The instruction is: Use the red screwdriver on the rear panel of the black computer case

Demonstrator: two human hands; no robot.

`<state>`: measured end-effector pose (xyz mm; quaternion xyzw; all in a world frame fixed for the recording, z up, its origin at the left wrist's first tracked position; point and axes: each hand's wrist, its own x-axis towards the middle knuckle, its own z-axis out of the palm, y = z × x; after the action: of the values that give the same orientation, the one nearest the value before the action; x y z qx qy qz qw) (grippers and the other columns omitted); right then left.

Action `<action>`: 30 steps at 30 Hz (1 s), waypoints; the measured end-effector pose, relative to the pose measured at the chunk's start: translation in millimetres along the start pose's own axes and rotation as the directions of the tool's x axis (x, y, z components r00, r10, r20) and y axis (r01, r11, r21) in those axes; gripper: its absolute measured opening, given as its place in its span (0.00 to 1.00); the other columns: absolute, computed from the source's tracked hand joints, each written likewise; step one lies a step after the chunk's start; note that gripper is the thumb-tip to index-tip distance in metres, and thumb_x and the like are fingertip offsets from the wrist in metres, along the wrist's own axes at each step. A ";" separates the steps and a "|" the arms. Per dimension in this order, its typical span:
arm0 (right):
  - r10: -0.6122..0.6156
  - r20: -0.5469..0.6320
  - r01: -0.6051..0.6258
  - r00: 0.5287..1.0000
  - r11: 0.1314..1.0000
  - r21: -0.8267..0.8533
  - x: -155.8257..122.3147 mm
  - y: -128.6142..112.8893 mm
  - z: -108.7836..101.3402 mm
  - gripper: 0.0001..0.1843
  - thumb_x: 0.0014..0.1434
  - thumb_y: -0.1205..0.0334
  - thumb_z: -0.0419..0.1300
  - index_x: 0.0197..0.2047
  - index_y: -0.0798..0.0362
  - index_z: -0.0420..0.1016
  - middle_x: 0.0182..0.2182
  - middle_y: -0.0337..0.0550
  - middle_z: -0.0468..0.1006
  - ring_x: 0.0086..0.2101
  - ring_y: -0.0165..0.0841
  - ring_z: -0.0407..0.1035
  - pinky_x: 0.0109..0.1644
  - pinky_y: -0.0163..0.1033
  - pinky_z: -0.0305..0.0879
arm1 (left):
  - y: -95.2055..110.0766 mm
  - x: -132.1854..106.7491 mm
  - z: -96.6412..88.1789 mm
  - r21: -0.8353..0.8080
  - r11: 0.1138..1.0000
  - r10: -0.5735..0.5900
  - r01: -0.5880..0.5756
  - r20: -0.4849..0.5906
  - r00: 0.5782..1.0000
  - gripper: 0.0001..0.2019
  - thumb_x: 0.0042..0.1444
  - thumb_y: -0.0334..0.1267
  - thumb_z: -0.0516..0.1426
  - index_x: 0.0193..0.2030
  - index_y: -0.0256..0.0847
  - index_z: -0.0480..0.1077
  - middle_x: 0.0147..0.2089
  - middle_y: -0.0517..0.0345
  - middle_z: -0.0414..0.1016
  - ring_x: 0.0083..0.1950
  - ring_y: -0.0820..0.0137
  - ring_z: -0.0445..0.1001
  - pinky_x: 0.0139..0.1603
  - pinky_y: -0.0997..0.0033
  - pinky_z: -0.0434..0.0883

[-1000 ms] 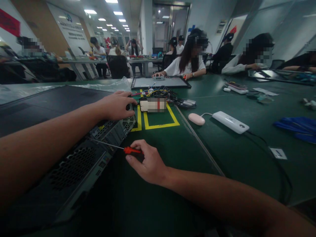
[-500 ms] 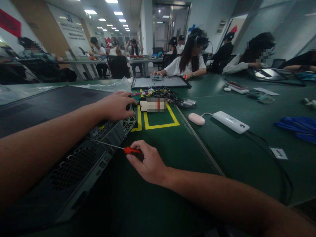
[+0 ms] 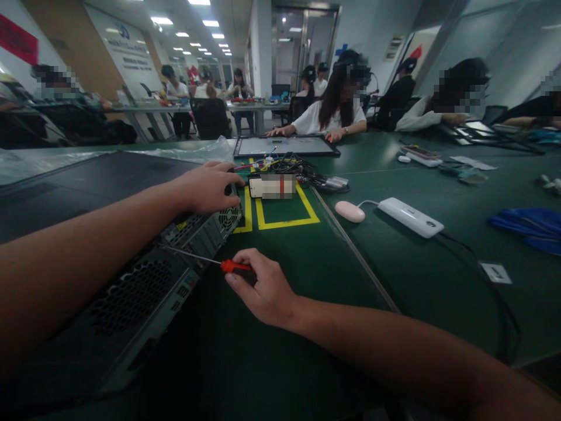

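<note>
A black desktop computer case [image 3: 131, 166] lies on the left of the table, its rear panel with a honeycomb vent and a small fan turned towards the right. On its far rear corner rests my left hand [image 3: 210, 188], the fingers apart and spread over the edge. My right hand [image 3: 263, 286] is closed round the red and black handle of a screwdriver [image 3: 234, 266]. The thin metal shaft points left, and its tip meets the rear panel below my left forearm. Whether the tip sits in a screw is too small to tell.
Beyond the case lie bundled cables [image 3: 291, 164], a phone-like device [image 3: 258, 187] and yellow tape [image 3: 289, 224]. To the right are a pink mouse-shaped object [image 3: 350, 211], a white power bank [image 3: 409, 216] and blue cloth [image 3: 526, 228]. A co-worker [image 3: 326, 114] leans over a flat panel [image 3: 302, 145] opposite.
My hands, the screwdriver and the case look almost unmoved. Across the table, the grey object by the co-worker's hand is gone from the panel. A person far back has lowered their arms.
</note>
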<state>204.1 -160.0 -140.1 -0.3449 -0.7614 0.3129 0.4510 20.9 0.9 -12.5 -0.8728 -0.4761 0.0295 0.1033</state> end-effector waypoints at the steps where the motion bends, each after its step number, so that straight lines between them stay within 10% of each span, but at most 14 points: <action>1: 0.002 -0.002 -0.002 1.000 1.000 -0.004 -0.1 0.4 0.1 0.09 0.71 0.54 0.61 0.50 0.50 0.72 0.41 0.42 0.79 0.36 0.34 0.72 0.45 0.41 0.71 | 0.6 -0.3 -0.5 0.004 1.000 0.001 -0.001 0.000 1.000 0.32 0.64 0.57 0.53 0.70 0.48 0.73 0.78 0.50 0.64 0.77 0.45 0.62 0.78 0.45 0.57; 30: -0.053 -0.042 0.053 0.998 0.999 0.001 0.2 -0.3 1.1 0.14 0.72 0.51 0.61 0.55 0.50 0.74 0.45 0.44 0.81 0.42 0.36 0.76 0.48 0.43 0.74 | 2.9 -1.1 -2.1 0.014 1.000 -0.001 0.001 0.000 1.000 0.32 0.64 0.56 0.52 0.70 0.45 0.73 0.78 0.47 0.64 0.78 0.46 0.61 0.79 0.47 0.55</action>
<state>203.0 -160.2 -140.2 -0.3305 -0.7603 0.2944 0.4755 23.0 -1.8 -11.1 -0.8718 -0.4763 0.0327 0.1096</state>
